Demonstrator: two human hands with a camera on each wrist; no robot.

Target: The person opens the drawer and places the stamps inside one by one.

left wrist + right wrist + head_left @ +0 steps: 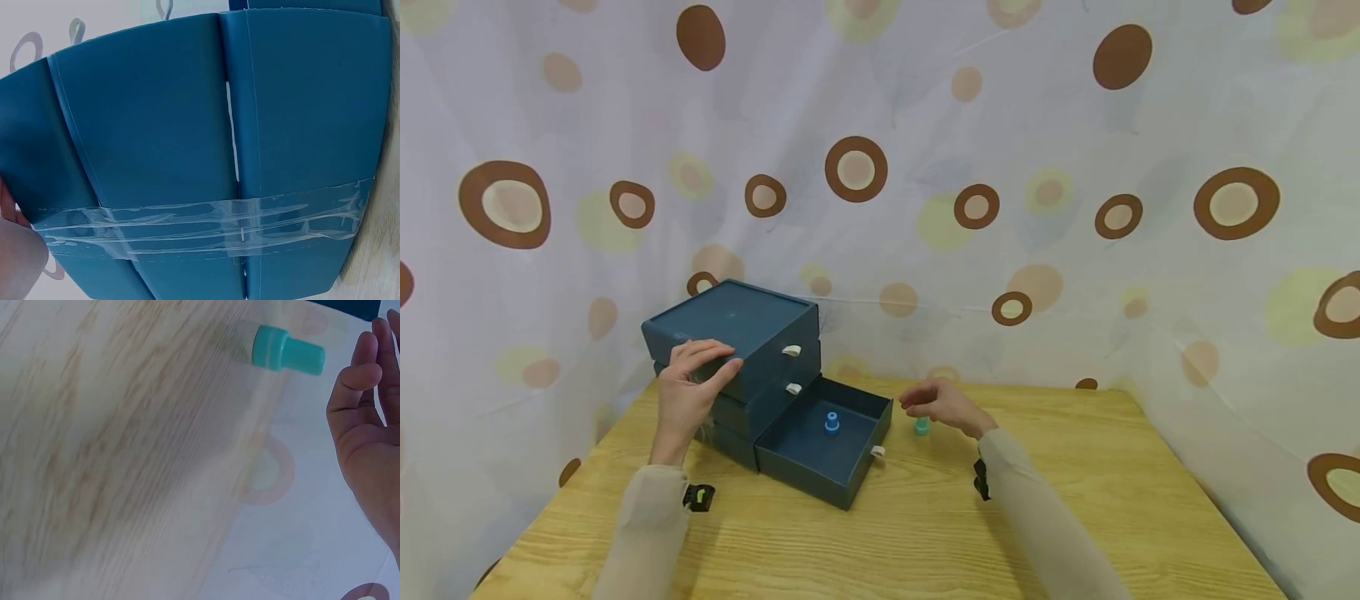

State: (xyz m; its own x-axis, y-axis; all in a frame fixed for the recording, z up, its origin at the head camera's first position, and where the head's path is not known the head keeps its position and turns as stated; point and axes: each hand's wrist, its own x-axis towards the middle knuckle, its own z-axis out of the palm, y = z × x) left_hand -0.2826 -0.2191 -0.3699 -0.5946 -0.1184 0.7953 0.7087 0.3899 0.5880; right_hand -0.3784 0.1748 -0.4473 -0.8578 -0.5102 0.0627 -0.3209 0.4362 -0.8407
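Observation:
A dark blue cabinet point(730, 317) with three stacked drawers stands on the left of the table. Its bottom drawer point(808, 479) is pulled out, and a small blue stepped peg point(832, 423) stands upright inside. My left hand point(688, 396) is at the cabinet's top edge, thumb and fingers spread apart; in the left wrist view only part of the hand point(19, 256) shows beside the top drawer. My right hand point(946, 405) hovers just right of the open drawer, fingers loosely bent, holding nothing. Below it a green stepped peg point(287, 350) stands on the table, partly hidden in the head view.
White loop pulls point(792, 351) stick out from the drawer fronts. Clear tape point(200, 228) runs across the cabinet's side. The wooden table point(1060, 500) reaches back to a white curtain point(910, 100) with brown and yellow spots.

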